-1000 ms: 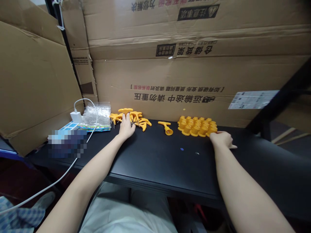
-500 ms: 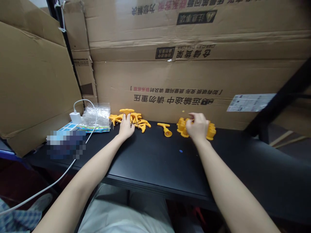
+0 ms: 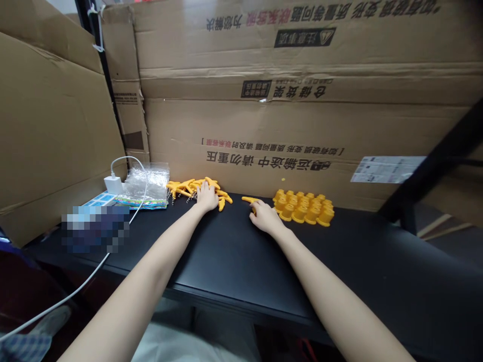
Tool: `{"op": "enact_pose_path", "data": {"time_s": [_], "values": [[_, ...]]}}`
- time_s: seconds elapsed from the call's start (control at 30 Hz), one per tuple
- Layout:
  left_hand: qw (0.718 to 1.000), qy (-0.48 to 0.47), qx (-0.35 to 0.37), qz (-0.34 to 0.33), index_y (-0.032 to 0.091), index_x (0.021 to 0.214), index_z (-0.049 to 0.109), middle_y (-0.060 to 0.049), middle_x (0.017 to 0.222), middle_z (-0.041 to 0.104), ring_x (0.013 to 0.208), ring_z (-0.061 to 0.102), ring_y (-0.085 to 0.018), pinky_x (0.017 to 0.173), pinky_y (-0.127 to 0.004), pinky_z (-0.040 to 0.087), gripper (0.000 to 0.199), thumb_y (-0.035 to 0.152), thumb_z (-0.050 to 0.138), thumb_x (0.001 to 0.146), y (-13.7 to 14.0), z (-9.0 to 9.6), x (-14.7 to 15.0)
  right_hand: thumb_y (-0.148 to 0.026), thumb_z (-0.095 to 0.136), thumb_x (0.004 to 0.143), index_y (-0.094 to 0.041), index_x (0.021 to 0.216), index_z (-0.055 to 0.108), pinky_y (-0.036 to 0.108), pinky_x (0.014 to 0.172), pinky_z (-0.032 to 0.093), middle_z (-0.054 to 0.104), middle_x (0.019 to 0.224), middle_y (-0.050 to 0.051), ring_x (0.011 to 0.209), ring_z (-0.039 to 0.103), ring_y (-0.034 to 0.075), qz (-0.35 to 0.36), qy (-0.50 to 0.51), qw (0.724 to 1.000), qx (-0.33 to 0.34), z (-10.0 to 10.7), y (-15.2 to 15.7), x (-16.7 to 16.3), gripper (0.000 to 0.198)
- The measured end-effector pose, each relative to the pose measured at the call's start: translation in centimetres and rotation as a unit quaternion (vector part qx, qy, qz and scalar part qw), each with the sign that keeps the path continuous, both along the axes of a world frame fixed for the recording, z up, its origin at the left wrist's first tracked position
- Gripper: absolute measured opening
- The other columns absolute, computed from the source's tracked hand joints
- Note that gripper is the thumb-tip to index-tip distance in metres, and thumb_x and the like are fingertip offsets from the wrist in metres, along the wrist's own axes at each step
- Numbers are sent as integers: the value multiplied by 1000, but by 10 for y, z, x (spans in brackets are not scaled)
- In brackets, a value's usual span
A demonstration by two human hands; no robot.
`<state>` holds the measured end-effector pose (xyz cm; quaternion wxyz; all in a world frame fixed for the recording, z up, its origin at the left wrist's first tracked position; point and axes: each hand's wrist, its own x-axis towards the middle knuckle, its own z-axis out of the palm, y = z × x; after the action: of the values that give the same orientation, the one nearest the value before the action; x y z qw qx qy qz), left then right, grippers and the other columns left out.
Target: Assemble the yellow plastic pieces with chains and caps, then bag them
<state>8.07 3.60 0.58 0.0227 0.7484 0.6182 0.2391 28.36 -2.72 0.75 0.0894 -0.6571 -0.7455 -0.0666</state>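
A pile of yellow corkscrew handles (image 3: 184,187) with metal spirals lies along the cardboard at the back. My left hand (image 3: 207,197) rests on the pile's right part, fingers stretched over the handles; none is clearly gripped. Right of the pile is a single yellow corkscrew (image 3: 249,199), its bar handle showing and the rest covered. Over it my right hand (image 3: 265,217) is closed, with curled fingers around its lower part. Just right of that hand, rows of yellow bell-shaped bases (image 3: 304,207) stand upright close together.
Clear plastic bags (image 3: 145,183) lie at the left by a white charger (image 3: 113,184) whose cable (image 3: 88,277) hangs over the shelf edge. Cardboard (image 3: 241,120) walls the back and left of the black shelf (image 3: 241,256). A dark post (image 3: 433,161) slants at the right.
My right hand has moved left from the yellow bases to the single corkscrew. My left hand has shifted slightly right over the pile, and the handle on top has changed place.
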Motion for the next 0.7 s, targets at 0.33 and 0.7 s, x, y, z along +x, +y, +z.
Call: {"op": "enact_pose_path", "data": {"time_s": [0.33,0.7], "values": [[989,-116,-37,89,7,132,38,-22,153,19,144,9,-31,114,-53,13,53,19,47,80,13,12,6,-16,45,81,-16,124,53,37,86,42,54,124,14,112,53,28,-18,56,998,-11,1,4,4,44],[988,-85,58,114,18,125,49,-16,134,42,125,40,-30,107,-46,27,41,33,43,87,13,3,-10,-24,44,86,-14,117,57,42,86,41,58,119,16,110,54,29,-31,31,999,-21,4,2,4,36]]}}
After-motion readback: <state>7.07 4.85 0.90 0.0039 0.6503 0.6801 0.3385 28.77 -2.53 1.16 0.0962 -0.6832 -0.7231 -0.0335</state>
